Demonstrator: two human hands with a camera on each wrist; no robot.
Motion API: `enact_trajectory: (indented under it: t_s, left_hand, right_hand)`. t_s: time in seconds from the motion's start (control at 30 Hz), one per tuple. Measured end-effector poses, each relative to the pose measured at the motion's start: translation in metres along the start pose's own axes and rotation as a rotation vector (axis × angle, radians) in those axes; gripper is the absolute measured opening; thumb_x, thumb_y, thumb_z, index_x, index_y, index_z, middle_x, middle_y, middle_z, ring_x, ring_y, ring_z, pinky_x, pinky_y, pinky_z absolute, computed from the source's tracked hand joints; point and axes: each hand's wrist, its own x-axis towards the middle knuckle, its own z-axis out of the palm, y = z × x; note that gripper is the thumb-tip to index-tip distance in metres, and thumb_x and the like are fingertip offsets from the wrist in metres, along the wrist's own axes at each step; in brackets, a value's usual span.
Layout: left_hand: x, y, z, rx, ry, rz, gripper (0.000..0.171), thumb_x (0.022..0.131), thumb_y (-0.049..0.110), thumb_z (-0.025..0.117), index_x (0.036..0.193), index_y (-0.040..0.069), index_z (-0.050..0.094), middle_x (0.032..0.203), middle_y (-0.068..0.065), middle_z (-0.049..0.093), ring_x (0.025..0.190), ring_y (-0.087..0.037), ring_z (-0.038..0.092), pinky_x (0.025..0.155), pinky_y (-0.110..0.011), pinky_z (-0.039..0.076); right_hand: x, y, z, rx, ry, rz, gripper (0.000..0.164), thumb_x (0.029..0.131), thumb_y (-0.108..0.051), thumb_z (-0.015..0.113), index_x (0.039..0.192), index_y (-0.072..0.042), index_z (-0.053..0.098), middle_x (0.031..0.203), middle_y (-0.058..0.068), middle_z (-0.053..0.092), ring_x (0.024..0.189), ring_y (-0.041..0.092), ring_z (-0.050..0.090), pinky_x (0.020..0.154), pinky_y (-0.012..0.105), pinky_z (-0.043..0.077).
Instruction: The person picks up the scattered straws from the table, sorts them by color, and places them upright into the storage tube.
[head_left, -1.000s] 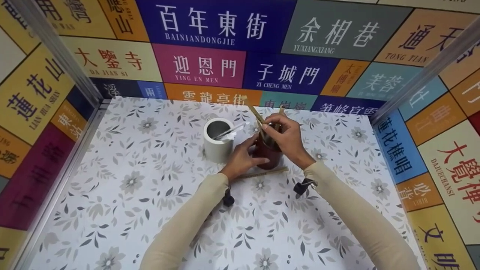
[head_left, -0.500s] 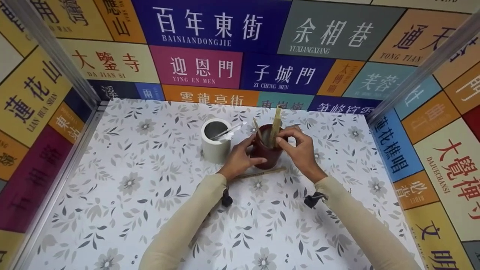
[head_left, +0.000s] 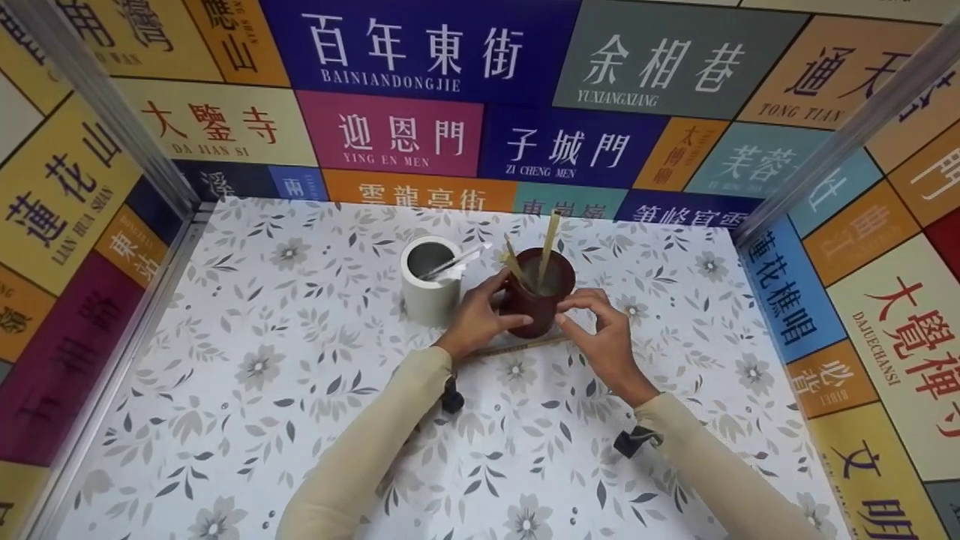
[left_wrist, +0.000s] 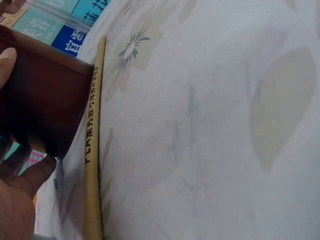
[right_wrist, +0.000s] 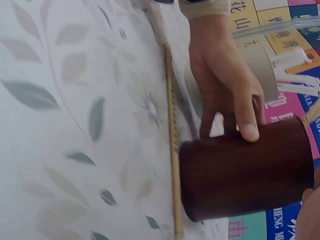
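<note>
My left hand (head_left: pixel 480 319) grips the side of a dark red cylindrical cup (right_wrist: pixel 245 170), thumb on its front. Several brown straws (head_left: pixel 550 240) stand leaning inside the cup. My right hand (head_left: pixel 604 334) is at the cup's right side below the rim, fingers bent, thumb and forefinger slightly apart with nothing between them. Another brown straw (left_wrist: pixel 92 135), printed with dark letters, lies on the table in front of the cup's base. In the right wrist view only part of the right hand (right_wrist: pixel 310 215) shows, at the edge near the rim.
A white cylindrical cup (head_left: pixel 431 300) stands left of the red one, with white-wrapped sticks (head_left: pixel 461 259) leaning out of it. The floral-patterned table (head_left: pixel 315 427) is enclosed by colourful sign panels (head_left: pixel 390 135) at the back and sides.
My right hand lowered the straws into the red cup, let go of them and moved down to the cup's right side. My left hand has kept its grip on the cup.
</note>
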Motion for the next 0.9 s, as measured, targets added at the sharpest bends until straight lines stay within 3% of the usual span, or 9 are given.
enact_trajectory:
  t_s: [0.13, 0.37, 0.5, 0.63, 0.83, 0.9]
  left_hand:
    - [0.000, 0.000, -0.001, 0.021, 0.000, -0.002, 0.102, 0.087, 0.025, 0.098, 0.172, 0.016, 0.042, 0.160, -0.011, 0.059, 0.142, -0.032, 0.063, 0.115, -0.039, 0.055]
    - [0.001, 0.000, -0.002, 0.024, -0.001, 0.002, 0.102, 0.087, 0.020, 0.097, 0.171, 0.015, 0.042, 0.162, -0.012, 0.057, 0.141, -0.033, 0.063, 0.114, -0.035, 0.055]
    - [0.001, 0.000, -0.002, 0.025, 0.004, 0.006, 0.101, 0.087, 0.019, 0.097, 0.171, 0.012, 0.042, 0.162, -0.013, 0.057, 0.140, -0.034, 0.064, 0.111, -0.035, 0.057]
    - [0.001, 0.000, -0.002, 0.022, 0.006, 0.007, 0.100, 0.086, 0.018, 0.097, 0.170, 0.011, 0.043, 0.163, -0.014, 0.056, 0.140, -0.035, 0.064, 0.111, -0.035, 0.057]
    - [0.001, -0.001, -0.001, 0.016, -0.002, 0.010, 0.101, 0.086, 0.017, 0.098, 0.171, 0.012, 0.042, 0.163, -0.014, 0.056, 0.140, -0.034, 0.064, 0.112, -0.035, 0.056]
    - [0.001, -0.001, 0.000, 0.020, -0.003, 0.009, 0.102, 0.086, 0.019, 0.098, 0.171, 0.013, 0.041, 0.164, -0.014, 0.055, 0.140, -0.034, 0.064, 0.113, -0.035, 0.056]
  right_hand:
    - [-0.014, 0.000, 0.008, -0.009, -0.017, -0.008, 0.021, 0.091, 0.019, 0.076, 0.110, 0.011, 0.076, 0.111, 0.024, 0.069, 0.116, 0.024, 0.061, 0.109, 0.030, 0.049]
    - [-0.034, 0.005, 0.019, -0.009, -0.086, 0.036, 0.029, 0.095, 0.011, 0.079, 0.117, -0.008, 0.081, 0.114, 0.018, 0.071, 0.115, 0.025, 0.061, 0.107, 0.031, 0.052]
    - [-0.037, -0.008, 0.029, -0.014, -0.113, 0.080, 0.024, 0.096, 0.010, 0.078, 0.117, -0.002, 0.080, 0.113, 0.023, 0.072, 0.110, 0.026, 0.063, 0.100, 0.032, 0.052]
    - [-0.036, -0.016, 0.038, -0.050, -0.128, 0.112, 0.022, 0.094, 0.012, 0.079, 0.114, 0.004, 0.079, 0.111, 0.026, 0.074, 0.102, 0.039, 0.065, 0.092, 0.031, 0.053]
    - [-0.041, 0.010, 0.045, -0.110, -0.170, 0.148, 0.021, 0.089, 0.015, 0.082, 0.108, 0.006, 0.079, 0.105, 0.026, 0.075, 0.091, 0.051, 0.063, 0.078, 0.062, 0.051]
    - [-0.044, 0.024, 0.047, -0.135, -0.186, 0.155, 0.022, 0.088, 0.014, 0.084, 0.107, 0.005, 0.079, 0.105, 0.025, 0.076, 0.089, 0.049, 0.064, 0.076, 0.059, 0.052]
